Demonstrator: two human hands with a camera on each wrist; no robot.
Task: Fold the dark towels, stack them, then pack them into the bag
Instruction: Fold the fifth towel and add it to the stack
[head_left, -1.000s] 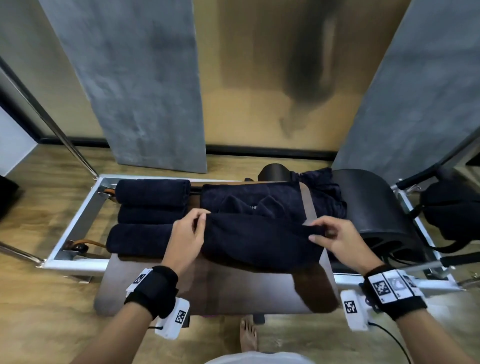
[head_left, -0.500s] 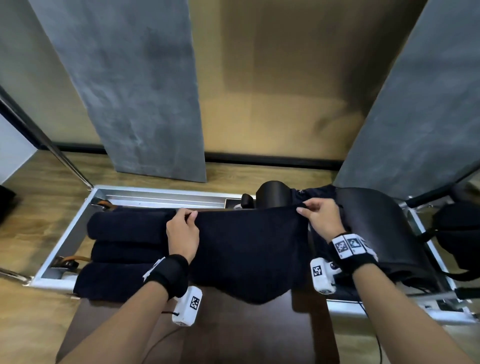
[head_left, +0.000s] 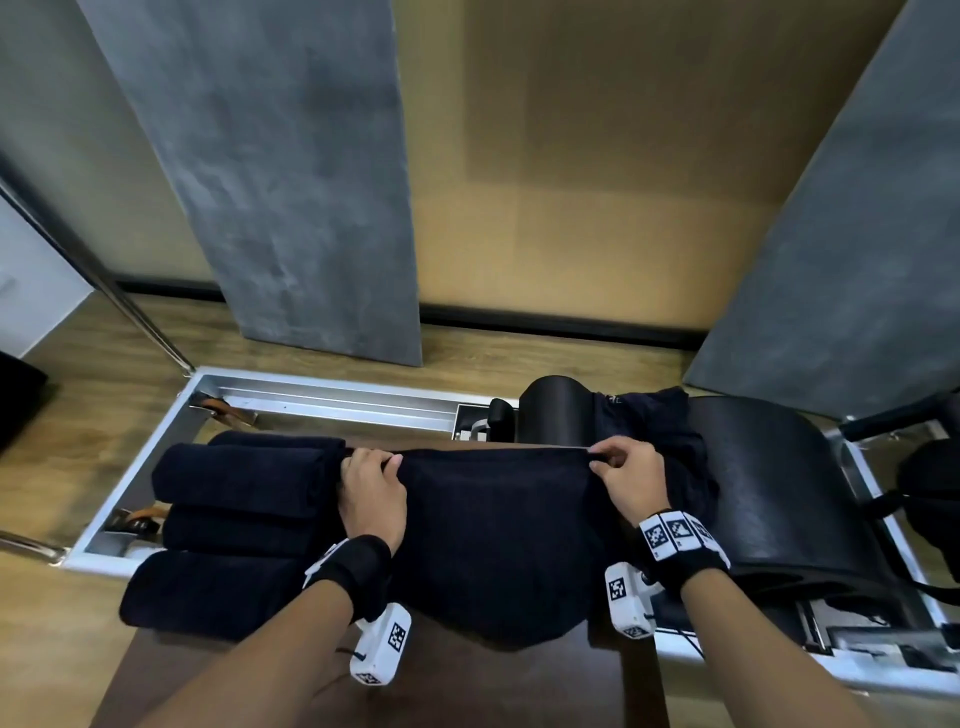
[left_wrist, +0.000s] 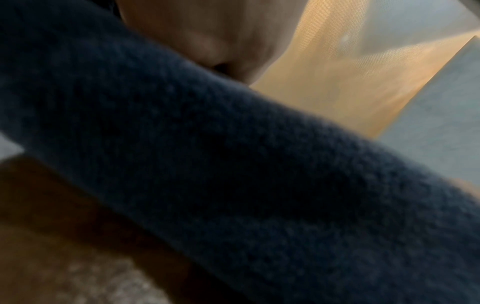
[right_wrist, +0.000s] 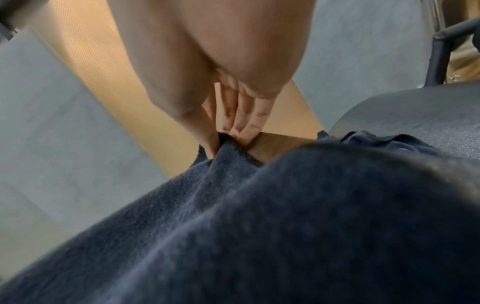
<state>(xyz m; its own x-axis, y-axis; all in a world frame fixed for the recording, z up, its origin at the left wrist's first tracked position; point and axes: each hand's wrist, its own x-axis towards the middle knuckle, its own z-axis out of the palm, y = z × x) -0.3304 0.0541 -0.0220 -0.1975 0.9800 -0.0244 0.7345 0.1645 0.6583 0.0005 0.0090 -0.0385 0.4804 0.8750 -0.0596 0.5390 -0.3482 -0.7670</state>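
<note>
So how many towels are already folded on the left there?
3, side by side left of the left hand: far towel, middle towel, near towel. Both hands hold a fourth towel; more may lie hidden beneath.

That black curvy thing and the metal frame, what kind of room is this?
Probably a Pilates or exercise studio. The padded black barrel sits on a low metal frame with rails, like workout equipment, and folded towels lie beside the towel both hands hold.
</note>
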